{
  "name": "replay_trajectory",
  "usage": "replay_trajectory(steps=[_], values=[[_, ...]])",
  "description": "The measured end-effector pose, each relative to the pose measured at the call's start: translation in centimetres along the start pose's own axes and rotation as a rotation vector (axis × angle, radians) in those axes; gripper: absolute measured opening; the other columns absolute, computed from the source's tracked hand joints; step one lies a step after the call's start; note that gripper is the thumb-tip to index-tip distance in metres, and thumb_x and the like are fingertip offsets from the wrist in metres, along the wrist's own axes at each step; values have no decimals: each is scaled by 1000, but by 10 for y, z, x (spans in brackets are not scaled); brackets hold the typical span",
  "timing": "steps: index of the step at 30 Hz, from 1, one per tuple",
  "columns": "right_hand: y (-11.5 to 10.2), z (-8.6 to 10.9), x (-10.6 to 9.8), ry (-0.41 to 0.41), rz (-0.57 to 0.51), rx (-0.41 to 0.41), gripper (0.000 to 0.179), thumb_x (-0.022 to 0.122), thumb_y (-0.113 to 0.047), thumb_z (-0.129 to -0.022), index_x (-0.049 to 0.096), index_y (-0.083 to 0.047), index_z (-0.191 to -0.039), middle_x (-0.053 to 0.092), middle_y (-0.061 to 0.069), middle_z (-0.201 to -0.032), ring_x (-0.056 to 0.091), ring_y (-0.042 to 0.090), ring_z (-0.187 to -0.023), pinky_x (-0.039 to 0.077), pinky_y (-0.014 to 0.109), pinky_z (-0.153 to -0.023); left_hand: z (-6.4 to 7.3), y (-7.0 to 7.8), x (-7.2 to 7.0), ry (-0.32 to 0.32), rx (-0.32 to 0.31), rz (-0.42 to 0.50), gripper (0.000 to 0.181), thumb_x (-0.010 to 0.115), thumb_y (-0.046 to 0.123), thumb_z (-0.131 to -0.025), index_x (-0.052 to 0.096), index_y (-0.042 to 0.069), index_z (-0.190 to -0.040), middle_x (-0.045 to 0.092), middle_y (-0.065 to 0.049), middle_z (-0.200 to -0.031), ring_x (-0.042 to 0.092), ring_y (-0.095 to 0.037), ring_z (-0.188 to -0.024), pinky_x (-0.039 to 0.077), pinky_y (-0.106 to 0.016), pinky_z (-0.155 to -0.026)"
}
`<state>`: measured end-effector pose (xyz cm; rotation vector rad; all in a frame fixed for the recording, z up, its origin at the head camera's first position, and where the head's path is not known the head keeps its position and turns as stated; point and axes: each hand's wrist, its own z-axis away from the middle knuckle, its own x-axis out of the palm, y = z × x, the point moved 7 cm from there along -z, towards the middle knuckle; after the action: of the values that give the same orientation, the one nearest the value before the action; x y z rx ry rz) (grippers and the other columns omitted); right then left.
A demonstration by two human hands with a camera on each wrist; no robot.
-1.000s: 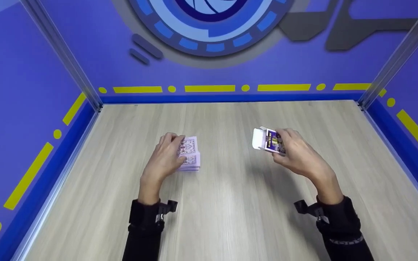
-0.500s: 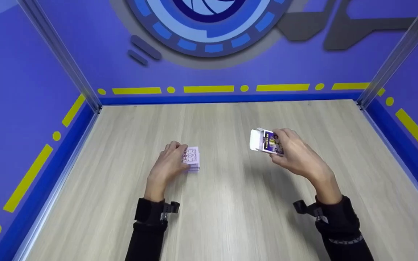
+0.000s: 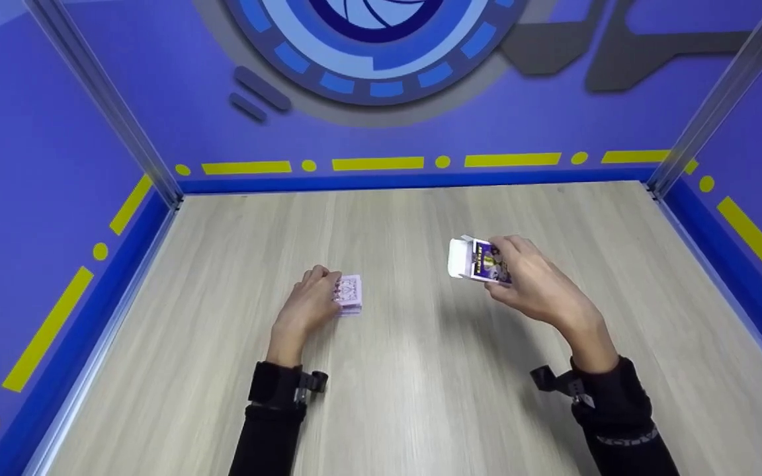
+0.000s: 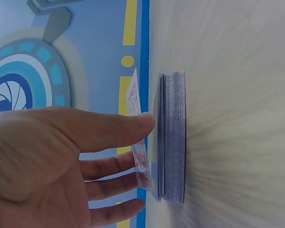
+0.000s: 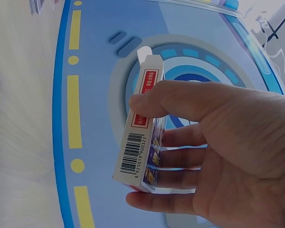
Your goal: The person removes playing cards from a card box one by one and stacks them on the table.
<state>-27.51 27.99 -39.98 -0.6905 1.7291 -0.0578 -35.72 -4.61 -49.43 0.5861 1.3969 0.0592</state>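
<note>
My left hand (image 3: 308,299) pinches a playing card (image 4: 141,166) with a patterned back between thumb and fingers, at its near and far edges. Close beneath it lies a thick deck of playing cards (image 4: 175,137) on the table, with a few upper cards slightly uneven in the left wrist view. On the other side, my right hand (image 3: 540,284) holds a card box (image 3: 489,261) above the table, thumb on its barcode side (image 5: 134,152). The box is tilted, its white flap (image 3: 459,258) raised and its mouth facing left toward the deck.
The pale wood-grain table (image 3: 407,383) is enclosed by blue printed panels (image 3: 381,142) at the back and both sides. Metal posts (image 3: 113,109) stand at the two back corners.
My left hand has brought the pinched card toward me, from beyond the deck to over it. The right hand keeps its grip on the box and shifts slightly left.
</note>
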Motion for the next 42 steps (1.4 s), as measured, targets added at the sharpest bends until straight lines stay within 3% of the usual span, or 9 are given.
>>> replay_trajectory(steps=[9, 18, 24, 28, 34, 37, 42], values=[[-1, -1, 0, 29, 6, -39, 58, 80, -9, -85, 54, 8, -135, 59, 23, -127, 58, 32, -105, 53, 45, -84, -1, -2, 6, 7, -7, 20, 59, 67, -5, -85, 60, 1, -143, 56, -20, -138, 50, -36, -130, 43, -51, -108], [1, 0, 0, 18, -4, -25, 59, 80, -10, -86, 54, 7, -136, 58, 23, -129, 58, 31, -106, 53, 45, -84, -4, -4, 10, 4, -7, 29, 58, 67, -5, -84, 61, 2, -141, 58, -18, -135, 52, -36, -128, 44, -51, -106], [2, 1, 0, 18, -1, -21, 60, 81, -11, -86, 54, 7, -136, 59, 23, -129, 58, 31, -105, 53, 45, -84, -4, -1, 10, 28, -19, 84, 62, 80, 13, -87, 58, 4, -145, 46, -20, -150, 38, -36, -142, 36, -55, -114], [2, 1, 0, 14, -6, -17, 60, 81, -11, -86, 54, 8, -136, 58, 23, -129, 58, 32, -105, 53, 45, -84, -7, 5, 14, 68, -47, 115, 69, 79, 32, -92, 53, 3, -149, 38, -22, -156, 28, -37, -149, 33, -61, -115], [0, -1, 2, 5, -13, -12, 61, 81, -11, -86, 53, 7, -137, 58, 23, -130, 59, 31, -107, 54, 45, -85, -13, 11, 24, 118, -98, 17, 75, 75, 47, -92, 52, 4, -149, 39, -25, -153, 32, -40, -144, 41, -66, -105], [-2, -1, 2, 7, -9, -20, 61, 81, -11, -85, 53, 6, -137, 59, 23, -129, 58, 32, -107, 53, 45, -86, -12, 12, 26, 132, -97, -14, 70, 75, 43, -93, 54, 6, -149, 41, -27, -150, 36, -42, -141, 45, -66, -101], [-3, -1, 3, 12, -1, -28, 61, 80, -11, -85, 54, 6, -136, 59, 23, -129, 58, 33, -107, 53, 46, -86, -8, 16, 29, 93, -78, -36, 53, 69, 31, -99, 59, 10, -146, 47, -27, -145, 43, -42, -135, 46, -65, -99]])
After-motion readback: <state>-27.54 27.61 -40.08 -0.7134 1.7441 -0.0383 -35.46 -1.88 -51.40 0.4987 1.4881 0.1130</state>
